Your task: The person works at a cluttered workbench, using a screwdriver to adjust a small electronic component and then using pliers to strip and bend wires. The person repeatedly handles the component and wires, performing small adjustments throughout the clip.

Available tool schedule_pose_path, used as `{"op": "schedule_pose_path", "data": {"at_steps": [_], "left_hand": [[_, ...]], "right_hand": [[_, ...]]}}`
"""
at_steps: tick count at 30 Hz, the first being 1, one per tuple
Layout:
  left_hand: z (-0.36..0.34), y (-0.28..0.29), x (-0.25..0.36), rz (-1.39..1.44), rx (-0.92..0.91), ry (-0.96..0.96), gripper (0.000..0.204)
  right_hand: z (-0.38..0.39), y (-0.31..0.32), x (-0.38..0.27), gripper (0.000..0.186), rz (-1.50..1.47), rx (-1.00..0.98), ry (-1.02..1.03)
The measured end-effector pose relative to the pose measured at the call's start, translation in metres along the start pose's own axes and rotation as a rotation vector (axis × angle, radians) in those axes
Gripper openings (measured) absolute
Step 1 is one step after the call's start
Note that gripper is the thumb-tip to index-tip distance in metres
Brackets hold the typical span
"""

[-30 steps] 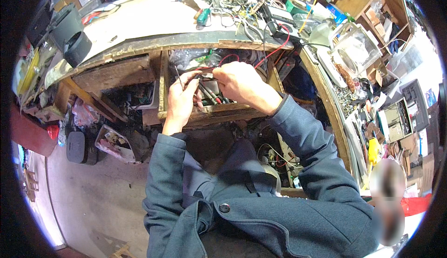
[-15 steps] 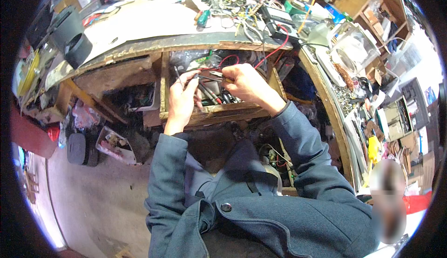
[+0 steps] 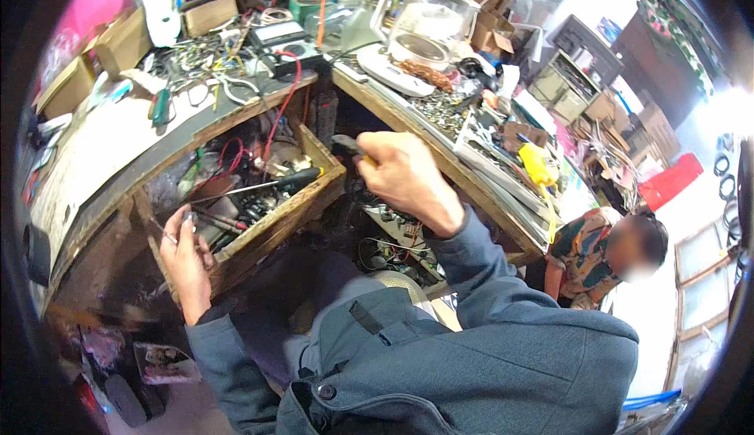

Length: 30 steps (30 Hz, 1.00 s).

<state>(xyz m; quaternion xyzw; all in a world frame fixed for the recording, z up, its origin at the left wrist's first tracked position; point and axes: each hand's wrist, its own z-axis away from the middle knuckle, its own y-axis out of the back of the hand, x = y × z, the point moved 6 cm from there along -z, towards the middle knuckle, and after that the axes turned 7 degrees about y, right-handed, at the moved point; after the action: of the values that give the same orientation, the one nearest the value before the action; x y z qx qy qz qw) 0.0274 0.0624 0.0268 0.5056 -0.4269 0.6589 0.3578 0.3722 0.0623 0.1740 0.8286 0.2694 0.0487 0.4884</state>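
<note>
My left hand (image 3: pixel 185 266) is at the drawer's front left corner, thumb and fingers pinched around a small greyish piece (image 3: pixel 188 216) too small to name. My right hand (image 3: pixel 412 176) is closed on pliers (image 3: pixel 345 146) with dark jaws and a yellowish grip, held right of the drawer. The wooden drawer (image 3: pixel 267 223) stands pulled out between my hands. Across it lies a screwdriver (image 3: pixel 302 178) with a black and yellow handle, its long shaft reaching toward my left hand. Red and black test probes (image 3: pixel 224 220) lie inside, near a red wire (image 3: pixel 273 124).
On the bench behind are a meter (image 3: pixel 287 50), a green-handled tool (image 3: pixel 160 108), open pliers (image 3: pixel 236 88) and heaped small parts. The right bench holds a clear plastic container (image 3: pixel 428 22) and a yellow tool (image 3: pixel 538 165). Another person (image 3: pixel 589 250) sits at the right.
The view has swung right. My right hand has moved the pliers away from my left hand, out past the drawer's right side. The left hand keeps its pinch.
</note>
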Motion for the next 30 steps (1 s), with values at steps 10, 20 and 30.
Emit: {"op": "schedule_pose_path", "data": {"at_steps": [10,20,30], "left_hand": [[-0.007,0.005,-0.009,0.026,-0.092,0.054,0.031],[-0.013,0.007,-0.011,0.015,-0.113,0.023,0.033],[0.001,-0.003,-0.001,-0.056,-0.092,0.108,0.03]], "right_hand": [[0.057,0.13,0.07,0.011,0.544,-0.064,-0.285],[0.057,0.13,0.091,0.022,0.682,-0.434,-0.399],[0.063,0.13,0.077,0.023,0.648,-0.049,-0.247]]}}
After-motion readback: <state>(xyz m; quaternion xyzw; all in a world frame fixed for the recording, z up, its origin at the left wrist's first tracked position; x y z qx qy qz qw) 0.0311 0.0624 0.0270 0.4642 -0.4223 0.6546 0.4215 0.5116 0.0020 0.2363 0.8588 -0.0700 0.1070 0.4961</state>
